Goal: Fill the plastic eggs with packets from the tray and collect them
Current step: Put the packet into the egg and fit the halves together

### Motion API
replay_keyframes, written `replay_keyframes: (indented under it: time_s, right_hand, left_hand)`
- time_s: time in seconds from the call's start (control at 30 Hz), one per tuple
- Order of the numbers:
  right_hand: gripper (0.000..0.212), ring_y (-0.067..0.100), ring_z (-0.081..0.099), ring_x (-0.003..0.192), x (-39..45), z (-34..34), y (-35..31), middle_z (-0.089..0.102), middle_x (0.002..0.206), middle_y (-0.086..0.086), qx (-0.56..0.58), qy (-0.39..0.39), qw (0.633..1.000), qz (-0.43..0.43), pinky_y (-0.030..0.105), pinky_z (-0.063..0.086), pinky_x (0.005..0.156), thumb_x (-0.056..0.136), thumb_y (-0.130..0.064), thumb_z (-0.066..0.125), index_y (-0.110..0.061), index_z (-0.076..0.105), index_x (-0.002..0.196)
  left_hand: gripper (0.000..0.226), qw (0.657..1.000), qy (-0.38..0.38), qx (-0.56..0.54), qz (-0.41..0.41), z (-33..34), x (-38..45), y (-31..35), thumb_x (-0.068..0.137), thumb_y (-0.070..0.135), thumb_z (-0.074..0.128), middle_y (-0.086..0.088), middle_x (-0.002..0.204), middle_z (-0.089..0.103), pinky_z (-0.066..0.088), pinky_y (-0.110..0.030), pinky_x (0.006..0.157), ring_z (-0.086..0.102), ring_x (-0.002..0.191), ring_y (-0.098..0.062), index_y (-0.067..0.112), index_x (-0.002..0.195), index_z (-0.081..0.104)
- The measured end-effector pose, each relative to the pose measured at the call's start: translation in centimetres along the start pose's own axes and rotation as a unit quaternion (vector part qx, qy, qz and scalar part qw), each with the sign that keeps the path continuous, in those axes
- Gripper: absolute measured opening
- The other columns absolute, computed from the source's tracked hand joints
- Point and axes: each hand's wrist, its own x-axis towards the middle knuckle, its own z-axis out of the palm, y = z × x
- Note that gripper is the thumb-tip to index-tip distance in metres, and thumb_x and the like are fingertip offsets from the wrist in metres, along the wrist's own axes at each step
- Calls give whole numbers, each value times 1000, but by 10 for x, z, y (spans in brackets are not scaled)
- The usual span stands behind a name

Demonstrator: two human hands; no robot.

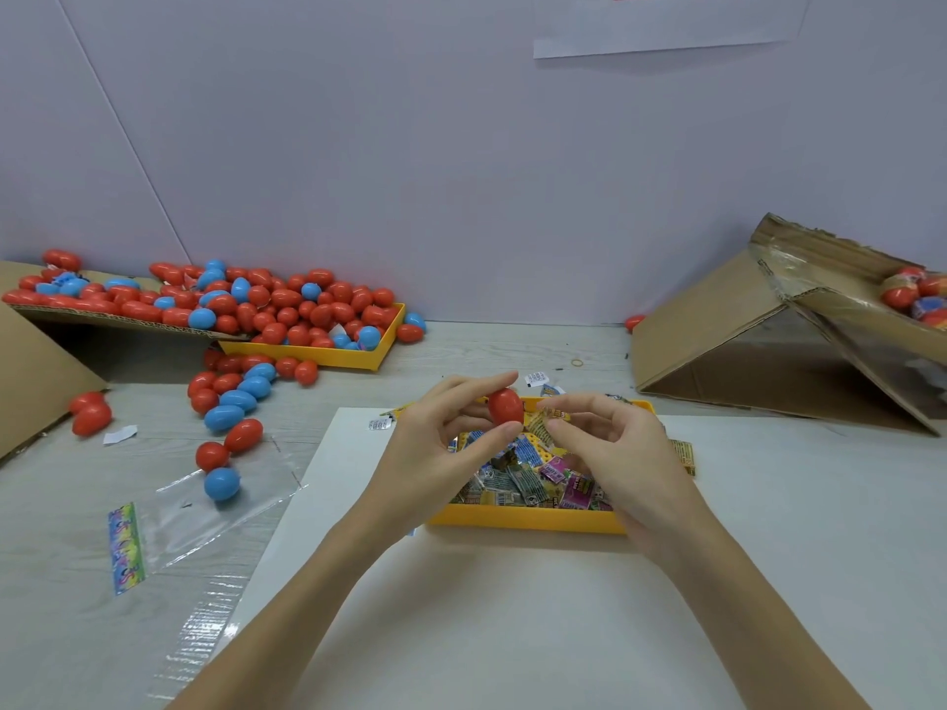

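Note:
My left hand (435,443) pinches a closed red plastic egg (505,406) between thumb and fingers, above the far side of a yellow tray (528,520) full of small colourful packets (522,481). My right hand (610,448) hovers just right of the egg over the tray, fingers loosely curled, holding nothing that I can see. A big heap of red and blue eggs (276,310) lies at the back left, spilling off a cardboard flap into a second yellow tray (333,357) and onto the table.
A tilted cardboard box (768,340) at the right holds several eggs (917,294). Loose eggs (230,417), a clear plastic bag (205,509) and paper scraps lie on the left of the table. The packet tray stands on a white sheet (461,607).

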Motion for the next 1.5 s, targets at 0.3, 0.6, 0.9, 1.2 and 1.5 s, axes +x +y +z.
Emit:
replay_keyframes:
  time_s: [0.3, 0.6, 0.9, 1.2, 1.5]
  right_hand:
    - [19, 7, 70, 81, -2, 5, 0, 77, 86, 0, -60, -8, 997, -52, 21, 57, 76, 98, -15, 67, -25, 76, 110]
    - [29, 8, 67, 76, -1, 5, 2, 74, 84, -6, 137, -6, 988, 71, 25, 58, 75, 80, -30, 79, -13, 79, 103]
    - [16, 14, 66, 83, -2, 4, -1, 73, 88, -2, 182, -4, 978, 102, 25, 57, 73, 93, -21, 72, -12, 78, 105]
    - [18, 11, 68, 74, -5, 7, -1, 75, 82, 1, 149, 16, 984, 92, 20, 55, 60, 89, -27, 77, -13, 81, 99]
    - [16, 10, 70, 73, -7, 12, 1, 78, 85, 4, 95, 38, 993, 54, 24, 55, 66, 89, -31, 77, -16, 82, 94]
  left_hand:
    - [28, 999, 13, 15, -28, 4, -1, 3, 92, 17, 76, -3, 110, 72, 59, -31, 89, 73, 97, -22, 22, 119, 73]
    - [25, 996, 21, -47, -68, 2, -1, 10, 90, 22, 76, 1, 101, 77, 58, -21, 82, 75, 93, -15, 19, 115, 74]
    - [25, 995, 8, -67, -79, 4, -3, 11, 90, 23, 76, -1, 104, 77, 57, -21, 82, 74, 94, -16, 23, 114, 75]
    - [24, 995, -2, -68, -72, 7, -5, 13, 90, 20, 77, -2, 101, 77, 56, -19, 81, 75, 91, -14, 20, 114, 75]
    - [26, 996, -9, -49, -71, 7, -4, 10, 90, 18, 78, -2, 103, 77, 58, -23, 82, 75, 91, -15, 20, 116, 75]
